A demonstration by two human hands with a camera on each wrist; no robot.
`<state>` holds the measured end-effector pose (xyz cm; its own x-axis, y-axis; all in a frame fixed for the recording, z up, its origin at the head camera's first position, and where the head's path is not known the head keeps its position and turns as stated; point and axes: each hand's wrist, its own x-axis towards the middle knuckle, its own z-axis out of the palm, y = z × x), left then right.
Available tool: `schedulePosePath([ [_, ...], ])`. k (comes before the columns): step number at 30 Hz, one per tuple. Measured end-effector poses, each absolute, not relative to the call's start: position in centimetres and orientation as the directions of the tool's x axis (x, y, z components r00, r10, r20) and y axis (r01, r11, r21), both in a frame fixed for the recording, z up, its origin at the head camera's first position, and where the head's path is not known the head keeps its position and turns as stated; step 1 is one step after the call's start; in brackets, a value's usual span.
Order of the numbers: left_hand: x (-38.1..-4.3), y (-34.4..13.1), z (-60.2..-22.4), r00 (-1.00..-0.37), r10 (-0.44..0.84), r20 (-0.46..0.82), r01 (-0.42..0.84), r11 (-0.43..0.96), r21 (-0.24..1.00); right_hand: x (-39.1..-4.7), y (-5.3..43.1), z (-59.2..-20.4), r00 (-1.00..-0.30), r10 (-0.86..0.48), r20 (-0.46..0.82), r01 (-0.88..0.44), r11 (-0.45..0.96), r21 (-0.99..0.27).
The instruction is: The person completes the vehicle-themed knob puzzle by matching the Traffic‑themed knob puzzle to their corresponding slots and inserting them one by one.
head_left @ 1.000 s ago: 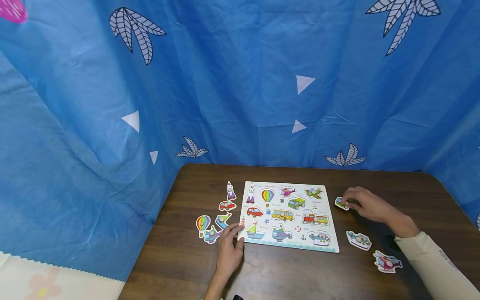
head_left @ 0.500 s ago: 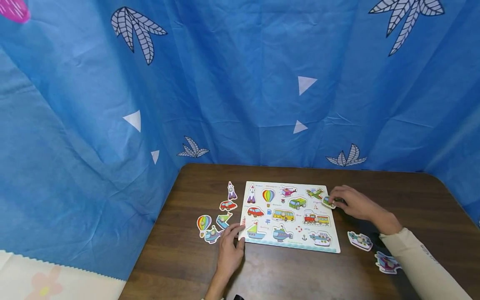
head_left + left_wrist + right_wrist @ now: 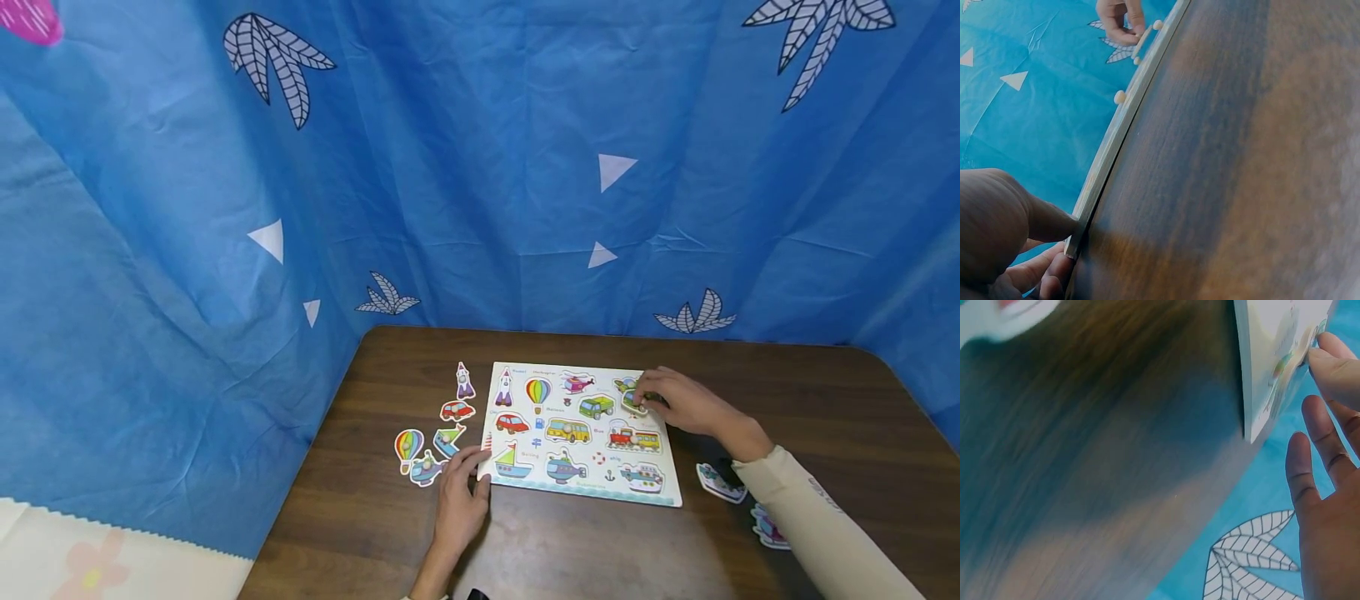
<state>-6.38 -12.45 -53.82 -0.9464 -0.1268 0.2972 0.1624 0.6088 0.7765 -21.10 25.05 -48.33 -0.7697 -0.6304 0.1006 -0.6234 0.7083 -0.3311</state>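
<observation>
Right hand (image 3: pixel 681 402) pinches a green piece (image 3: pixel 633 402) over the puzzle board's (image 3: pixel 596 445) far-right corner; fingers partly cover it, so can't call its heading, long axis or contact. Left hand (image 3: pixel 459 493) pinches the near-left corner; the board's long axis runs left-right. Sleeve (image 3: pixel 817 512) partly hides helicopter piece (image 3: pixel 766 528) on the tabletop (image 3: pixel 570 550).

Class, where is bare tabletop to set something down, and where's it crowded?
Free: the tabletop in front of the puzzle board, between the left hand and right sleeve; also beyond that sleeve, up to the curtain. Crowded: left of the board, with five loose pieces; beside that sleeve, two more pieces.
</observation>
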Motion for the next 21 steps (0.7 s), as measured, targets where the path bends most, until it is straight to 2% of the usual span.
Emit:
schedulePosePath([
  [21, -6.5, -12.6, -54.1, -0.951, -0.122, 0.283, 0.156, 0.600, 0.784, -21.8, 20.4, -49.3, -0.718, -0.692, 0.077, -0.670, 0.657, -0.347],
])
